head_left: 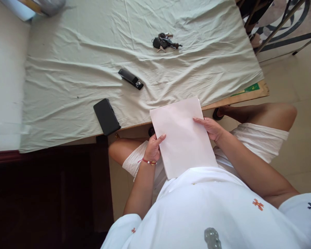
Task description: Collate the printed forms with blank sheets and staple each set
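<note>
Head view, looking down on a seated person at a table edge. One stack of white paper [182, 138] lies at the centre of the frame, its far end reaching over the table's near edge and its near end resting against the person's white garment. The left hand [153, 148], closed on the stack's left edge with thumb on top and fingers underneath, carries one red bracelet [148, 161] at the wrist. The right hand [209, 128] grips the stack's right edge near the top, fingers curled over the sheet face.

The table [259, 90] is covered by one wrinkled pale green cloth [93, 52]; its bare wooden corner shows at right of centre. Three items rest on the cloth, each well apart from the others: one black smartphone [106, 116] left of centre at the cloth's near edge, just beside the stack; one black stapler [130, 79] above it, lying diagonally; and one bunch of keys [165, 42] at upper centre.

Both bare knees of the person show below the table edge, one under each hand. Metal chair legs [280, 26] stand at the upper right on the tiled floor.
</note>
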`<state>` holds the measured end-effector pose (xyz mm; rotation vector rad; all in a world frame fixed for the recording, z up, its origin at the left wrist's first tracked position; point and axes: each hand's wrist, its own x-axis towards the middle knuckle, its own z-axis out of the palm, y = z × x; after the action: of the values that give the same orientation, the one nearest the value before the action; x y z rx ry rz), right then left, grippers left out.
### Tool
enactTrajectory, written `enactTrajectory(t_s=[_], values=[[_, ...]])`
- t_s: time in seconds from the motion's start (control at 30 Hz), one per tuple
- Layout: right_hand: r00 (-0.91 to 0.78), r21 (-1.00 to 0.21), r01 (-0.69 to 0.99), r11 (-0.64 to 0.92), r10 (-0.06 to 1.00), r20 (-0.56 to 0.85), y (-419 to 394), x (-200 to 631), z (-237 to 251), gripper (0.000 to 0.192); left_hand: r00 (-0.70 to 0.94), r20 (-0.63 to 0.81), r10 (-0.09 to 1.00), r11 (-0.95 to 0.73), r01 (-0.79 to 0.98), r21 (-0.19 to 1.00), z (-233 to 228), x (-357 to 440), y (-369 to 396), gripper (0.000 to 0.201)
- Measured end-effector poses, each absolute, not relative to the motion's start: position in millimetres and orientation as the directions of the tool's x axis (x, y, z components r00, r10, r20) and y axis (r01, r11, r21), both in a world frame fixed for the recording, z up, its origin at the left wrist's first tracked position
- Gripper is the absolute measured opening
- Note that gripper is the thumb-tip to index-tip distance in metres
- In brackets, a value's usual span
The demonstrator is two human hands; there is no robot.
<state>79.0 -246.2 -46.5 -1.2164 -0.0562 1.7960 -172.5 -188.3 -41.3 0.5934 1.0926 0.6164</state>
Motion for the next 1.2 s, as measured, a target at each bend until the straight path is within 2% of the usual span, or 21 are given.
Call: enactTrajectory(t_s=[0.27,0.53,0.73,0.93,1.1,1.2], values=[[-0.055,-0.485,-0.671,-0.562,0.689,-0.722,-244,72,-51,0.025,0.338,-0.625,0.704,0.695,-0.141,0.705,-36,-164,-191,0.057],[0.014,-0.536,-0.672,-0.511,0.714,-0.700,-251,78,-52,0.027,0.313,-0.644,0.698,0.683,-0.020,0.730,-36,-170,-191,0.053],[0.036,-0.576,-0.657,-0.486,0.743,-0.668,-253,73,-46,0.035,0.379,-0.552,0.743,0.607,-0.035,0.794,-33,-165,-191,0.053],[-0.004,-0.557,-0.639,-0.530,0.727,-0.687,-258,84,-53,0.035,0.331,-0.572,0.750,0.629,-0.090,0.772,-31,-165,-186,0.056],[-0.078,-0.496,-0.583,-0.644,0.652,-0.754,-283,74,-57,0.042,0.346,-0.569,0.746,0.640,-0.139,0.756,-39,-171,-197,0.054],[-0.074,-0.502,-0.555,-0.663,0.641,-0.764,-298,66,-53,0.049,0.372,-0.590,0.717,0.674,-0.154,0.722,-44,-177,-212,0.052]])
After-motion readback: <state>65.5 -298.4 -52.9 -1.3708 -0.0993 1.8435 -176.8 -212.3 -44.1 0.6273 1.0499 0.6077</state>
